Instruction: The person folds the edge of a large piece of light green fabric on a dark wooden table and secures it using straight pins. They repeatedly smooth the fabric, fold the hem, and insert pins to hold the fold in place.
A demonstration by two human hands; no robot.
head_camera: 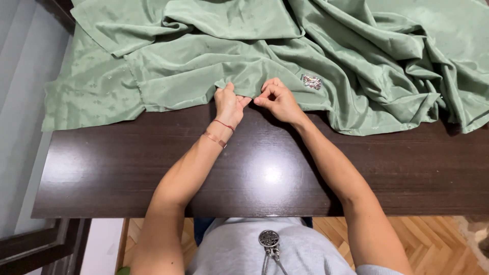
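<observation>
A large sheet of pale green fabric (285, 46) lies crumpled across the far half of a dark brown wooden table (265, 173). My left hand (227, 103) pinches the fabric's near folded edge, with a red string and a copper bangle on its wrist. My right hand (276, 99) pinches the same edge just to the right, fingertips almost touching the left hand's. A small heap of shiny metal pins (311, 81) rests on the fabric just right of my right hand.
The table's near edge runs along the bottom, with herringbone wood flooring (433, 244) below it. A grey wall or panel (20, 102) lies to the left. A round metal pendant (269, 239) hangs at my chest.
</observation>
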